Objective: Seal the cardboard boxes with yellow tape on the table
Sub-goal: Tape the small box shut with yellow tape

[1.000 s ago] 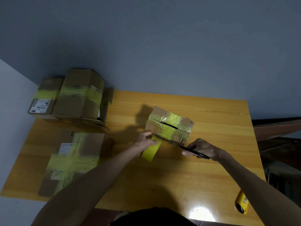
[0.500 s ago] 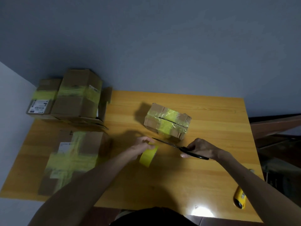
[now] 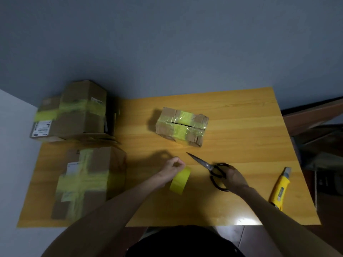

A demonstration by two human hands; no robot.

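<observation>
Head view: a wooden worktop [image 3: 241,127] seen from above, with the person's two bare forearms reaching in from 6 o'clock.
Small box [image 3: 182,127]: just past the worktop's centre, toward 12 o'clock. Its long axis runs about 9 to 3, with the right end slightly nearer. The top seam follows that axis and a yellow band crosses it.
Yellow tape roll [image 3: 180,180]: near the centre, toward 6 o'clock, tilted under the left hand. I cannot tell whether it touches the wood.
Left hand [image 3: 171,170]: knuckles up, its grip pinched narrow on the roll's upper rim.
Right hand [image 3: 234,178]: at 4 o'clock, its grip curled through the loops of the scissors.
Scissors [image 3: 206,165]: blades together, tip pointing to 10 o'clock, apart from the small box.
Taped boxes: a large box [image 3: 87,180] at 8 o'clock and stacked boxes [image 3: 81,112] at 10 o'clock.
Utility knife [image 3: 280,188]: yellow, at 4 o'clock near the edge, lying about 12 to 6.
Writing: there are white shipping labels on the left boxes and a sticker on the knife, all too blurred to read.
</observation>
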